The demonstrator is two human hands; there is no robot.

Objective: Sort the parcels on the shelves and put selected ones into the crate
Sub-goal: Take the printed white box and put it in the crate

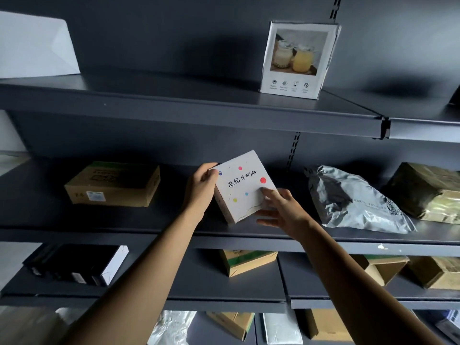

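- We see a dark top shelf [174, 93] carrying a white packet [34, 46] at the left and an upright white photo box [298, 61] towards the right.
- On the middle shelf [49, 217] we find a cardboard box [113, 185], a grey mailer bag [353, 202] and an olive wrapped parcel [428, 192].
- The lower shelf [194, 282] holds a black box [72, 263] and brown cartons [246, 263].

A dark back panel [174, 33] is seen behind it all, two slotted uprights [295, 145] are set into it, and a pale wall [10, 130] is glimpsed at the far left edge.
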